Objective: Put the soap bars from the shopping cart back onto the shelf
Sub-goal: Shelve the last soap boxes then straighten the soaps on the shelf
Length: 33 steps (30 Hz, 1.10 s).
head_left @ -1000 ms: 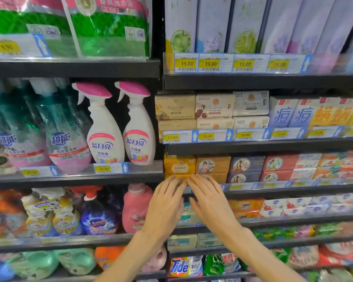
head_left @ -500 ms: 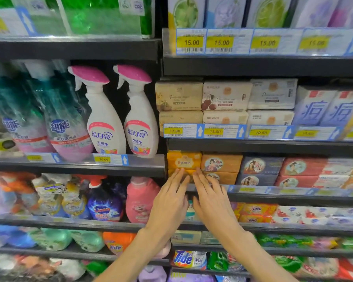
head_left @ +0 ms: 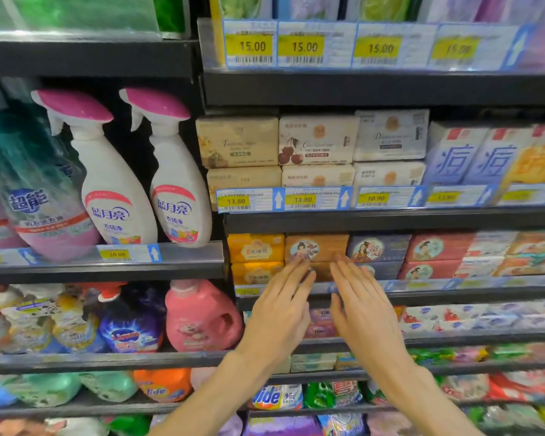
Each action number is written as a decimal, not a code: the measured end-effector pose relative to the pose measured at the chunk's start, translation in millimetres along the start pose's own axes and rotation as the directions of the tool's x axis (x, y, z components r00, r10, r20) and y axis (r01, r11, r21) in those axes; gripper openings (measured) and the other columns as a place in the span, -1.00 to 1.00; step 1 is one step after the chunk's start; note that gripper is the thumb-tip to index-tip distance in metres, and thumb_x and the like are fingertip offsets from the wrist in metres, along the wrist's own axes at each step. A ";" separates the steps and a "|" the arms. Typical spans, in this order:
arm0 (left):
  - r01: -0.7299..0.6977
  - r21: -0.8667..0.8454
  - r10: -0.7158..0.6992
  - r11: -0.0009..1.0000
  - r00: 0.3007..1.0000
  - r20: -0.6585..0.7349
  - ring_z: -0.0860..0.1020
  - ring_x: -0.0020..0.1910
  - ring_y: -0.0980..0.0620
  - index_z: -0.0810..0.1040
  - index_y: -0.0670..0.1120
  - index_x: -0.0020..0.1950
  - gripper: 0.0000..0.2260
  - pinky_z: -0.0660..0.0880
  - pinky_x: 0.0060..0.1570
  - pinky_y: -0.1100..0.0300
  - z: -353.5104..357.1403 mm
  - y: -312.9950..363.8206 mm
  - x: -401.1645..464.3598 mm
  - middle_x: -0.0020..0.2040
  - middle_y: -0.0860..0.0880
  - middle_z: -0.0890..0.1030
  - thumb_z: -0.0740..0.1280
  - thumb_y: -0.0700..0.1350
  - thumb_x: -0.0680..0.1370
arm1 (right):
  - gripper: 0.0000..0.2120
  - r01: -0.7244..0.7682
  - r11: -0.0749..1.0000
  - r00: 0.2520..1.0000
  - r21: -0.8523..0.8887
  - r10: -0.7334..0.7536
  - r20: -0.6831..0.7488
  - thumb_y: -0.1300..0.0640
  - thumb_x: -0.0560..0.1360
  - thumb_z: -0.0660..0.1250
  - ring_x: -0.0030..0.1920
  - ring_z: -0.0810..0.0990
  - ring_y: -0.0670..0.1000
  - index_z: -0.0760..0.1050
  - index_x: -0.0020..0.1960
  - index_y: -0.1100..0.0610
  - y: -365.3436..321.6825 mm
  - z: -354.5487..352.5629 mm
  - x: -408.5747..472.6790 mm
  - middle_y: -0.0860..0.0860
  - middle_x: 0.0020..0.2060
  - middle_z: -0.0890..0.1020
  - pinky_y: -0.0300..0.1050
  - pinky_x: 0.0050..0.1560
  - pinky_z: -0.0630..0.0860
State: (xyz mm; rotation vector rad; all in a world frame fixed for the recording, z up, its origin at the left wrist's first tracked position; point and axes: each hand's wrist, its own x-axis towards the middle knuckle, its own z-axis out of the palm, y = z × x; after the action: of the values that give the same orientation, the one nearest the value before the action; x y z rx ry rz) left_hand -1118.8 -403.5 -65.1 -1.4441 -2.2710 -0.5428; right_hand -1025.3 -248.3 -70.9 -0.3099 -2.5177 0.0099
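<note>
- Against the soap shelf (head_left: 453,292), both hands reached forward side by side, palms down, backs toward the camera.
- The left hand (head_left: 280,313) had its fingers straight and lying close together, the fingertips (head_left: 299,262) touching the front of the brown soap boxes (head_left: 317,248).
- The right hand (head_left: 364,313) had its fingers straight and slightly fanned, the tips reaching the lower right corner of the upper brown box; neither hand curled round or pinched anything.
- The brown soap boxes sat in a stack of two on that shelf, the top one showing a round picture of a figure, the lower one mostly hidden behind the fingers.
- Just beside them to the left stood a stack of yellow soap boxes (head_left: 255,250), and to the right dark blue boxes (head_left: 378,248) and then red boxes (head_left: 434,250).
- One shelf higher lay paler soap boxes (head_left: 318,141) stacked two deep above price tags (head_left: 302,199) reading 13.80 and 10.90.
- Left of the soap bay, two white spray bottles (head_left: 114,184) with pink triggers stood upright on a separate shelf, over a pink detergent jug (head_left: 199,316) on the level below.
- The shopping cart was out of view.
</note>
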 end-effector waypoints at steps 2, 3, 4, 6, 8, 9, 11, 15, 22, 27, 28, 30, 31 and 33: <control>-0.006 0.015 0.006 1.000 1.000 -0.001 0.11 0.57 -0.04 0.37 -0.20 0.47 -0.55 0.24 0.47 0.02 0.1 0.0 0.4 0.55 -0.13 0.26 0.23 -0.13 0.59 | -0.53 0.005 1.000 1.000 0.006 -0.005 0.017 0.20 0.52 0.26 0.47 0.34 0.05 0.38 0.42 0.24 -0.4 2.6 1.9 0.12 0.48 0.35 0.06 0.47 0.27; -0.006 0.018 0.006 1.000 1.000 -0.003 0.10 0.58 -0.03 0.37 -0.20 0.47 -0.55 0.24 0.47 0.02 0.1 0.1 0.4 0.55 -0.13 0.25 0.24 -0.13 0.59 | -0.53 0.000 1.000 1.000 0.014 0.000 0.022 0.20 0.53 0.26 0.47 0.33 0.05 0.38 0.43 0.23 -1.2 3.2 2.4 0.12 0.48 0.34 0.07 0.47 0.28; -0.002 0.015 0.002 1.000 1.000 -0.005 0.09 0.58 -0.03 0.36 -0.20 0.47 -0.55 0.24 0.47 0.03 0.0 -0.1 0.0 0.56 -0.12 0.23 0.24 -0.14 0.59 | -0.52 -0.010 1.000 1.000 0.020 0.010 0.025 0.20 0.52 0.26 0.48 0.33 0.04 0.37 0.44 0.23 -2.1 3.8 2.8 0.12 0.48 0.34 0.07 0.46 0.29; 0.010 0.005 -0.010 1.000 1.000 -0.008 0.08 0.58 -0.02 0.36 -0.20 0.47 -0.55 0.24 0.47 0.03 0.4 -0.6 -0.3 0.57 -0.12 0.22 0.24 -0.15 0.58 | -0.52 -0.033 0.999 0.999 0.037 0.032 0.028 0.20 0.52 0.27 0.47 0.33 0.04 0.37 0.43 0.23 -4.1 3.2 3.3 0.11 0.48 0.34 0.06 0.45 0.31; 0.014 -0.002 -0.014 1.000 1.000 -0.005 0.08 0.58 -0.02 0.38 -0.19 0.46 -0.56 0.24 0.47 0.03 0.7 0.2 0.7 0.56 -0.12 0.24 0.23 -0.15 0.58 | -0.54 -0.033 0.998 0.999 0.056 0.032 0.023 0.20 0.52 0.27 0.47 0.34 0.03 0.39 0.42 0.23 -4.5 1.8 4.3 0.10 0.48 0.35 0.05 0.45 0.32; 0.015 -0.007 -0.015 1.000 1.000 -0.003 0.08 0.58 -0.02 0.38 -0.19 0.46 -0.56 0.24 0.47 0.03 0.6 1.2 1.2 0.55 -0.12 0.26 0.22 -0.15 0.58 | -0.55 -0.027 0.998 1.000 0.062 0.026 0.017 0.21 0.53 0.27 0.47 0.35 0.03 0.41 0.41 0.23 -4.2 0.9 4.1 0.10 0.47 0.36 0.03 0.45 0.32; 0.010 -0.027 -0.011 1.000 1.000 -0.011 0.10 0.58 -0.02 0.40 -0.19 0.44 -0.58 0.24 0.46 0.03 -1.4 3.2 1.5 0.53 -0.12 0.30 0.21 -0.15 0.58 | -0.56 -0.018 0.997 1.000 0.074 0.018 -0.005 0.21 0.53 0.28 0.45 0.37 0.03 0.42 0.40 0.22 -4.1 -2.7 3.5 0.09 0.46 0.38 0.01 0.44 0.32; 0.008 -0.091 -0.018 0.996 0.994 -0.111 0.23 0.52 -0.01 0.44 -0.15 0.42 -0.60 0.27 0.45 0.02 -23.9 -6.5 0.6 0.46 -0.05 0.40 0.27 -0.22 0.57 | -0.59 0.068 0.988 0.992 0.140 -0.052 -0.115 0.24 0.54 0.29 0.40 0.42 0.05 0.44 0.39 0.21 -12.5 -18.4 14.0 0.08 0.38 0.48 -0.01 0.40 0.37; 0.103 0.159 -0.065 0.982 0.972 -0.227 0.44 0.29 -0.20 0.54 -0.17 0.27 -0.64 0.31 0.39 -0.10 -67.4 -62.5 2.1 0.23 -0.11 0.55 0.31 -0.36 0.48 | -0.69 0.236 0.971 0.964 -0.039 -0.239 -0.117 0.09 0.54 0.32 0.20 0.50 0.15 0.50 0.25 0.16 -50.2 -17.1 67.4 0.10 0.17 0.58 0.07 0.33 0.38; 0.207 0.288 -0.132 0.935 0.957 -0.259 0.42 0.31 -0.18 0.55 -0.19 0.21 -0.75 0.35 0.33 -0.03 -73.4 -81.9 3.7 0.18 -0.15 0.55 0.38 -0.20 0.54 | -0.75 0.090 0.990 0.988 -0.113 -0.103 -0.113 -0.02 0.48 0.41 0.10 0.57 0.19 0.59 0.03 0.14 -65.4 -6.0 81.0 0.12 0.05 0.64 0.11 0.22 0.44; 0.218 0.290 -0.141 0.932 0.954 -0.266 0.42 0.30 -0.18 0.54 -0.18 0.19 -0.76 0.34 0.30 -0.03 -73.2 -82.9 4.7 0.18 -0.16 0.55 0.38 -0.17 0.54 | -0.73 0.071 0.990 0.990 -0.123 -0.085 -0.110 -0.03 0.47 0.42 0.10 0.57 0.20 0.60 0.03 0.15 -67.1 -4.8 81.5 0.14 0.05 0.64 0.14 0.24 0.43; 0.238 0.306 -0.156 0.922 0.950 -0.269 0.41 0.29 -0.18 0.54 -0.18 0.17 -0.75 0.33 0.27 -0.03 -71.1 -82.8 6.0 0.18 -0.16 0.55 0.39 -0.12 0.54 | -0.64 0.036 0.990 0.995 -0.139 -0.048 -0.088 -0.06 0.47 0.42 0.16 0.55 0.24 0.59 0.13 0.17 -68.2 -1.7 81.3 0.17 0.10 0.62 0.23 0.31 0.35; 0.251 0.313 -0.166 0.916 0.948 -0.272 0.41 0.29 -0.17 0.54 -0.18 0.17 -0.73 0.32 0.27 -0.02 -69.9 -82.7 6.8 0.19 -0.16 0.55 0.40 -0.09 0.53 | -0.60 0.019 0.990 0.997 -0.141 -0.030 -0.075 -0.08 0.48 0.41 0.21 0.52 0.25 0.57 0.18 0.17 -68.1 -0.8 81.4 0.18 0.13 0.60 0.25 0.34 0.30; 0.277 0.325 -0.191 0.904 0.943 -0.271 0.40 0.31 -0.16 0.54 -0.17 0.19 -0.70 0.31 0.28 -0.02 -67.6 -82.3 7.2 0.23 -0.16 0.55 0.41 -0.06 0.53 | -0.55 0.001 0.989 0.999 -0.146 -0.008 -0.047 -0.11 0.50 0.38 0.28 0.46 0.25 0.53 0.26 0.16 -67.8 0.1 81.1 0.18 0.20 0.56 0.26 0.38 0.22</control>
State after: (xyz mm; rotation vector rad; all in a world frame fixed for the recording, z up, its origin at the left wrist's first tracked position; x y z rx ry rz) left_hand -1188.8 -465.4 -13.3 -0.8855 -2.2214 -0.3208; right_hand -1104.7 -296.1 -20.1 -0.3595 -2.4763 -0.1826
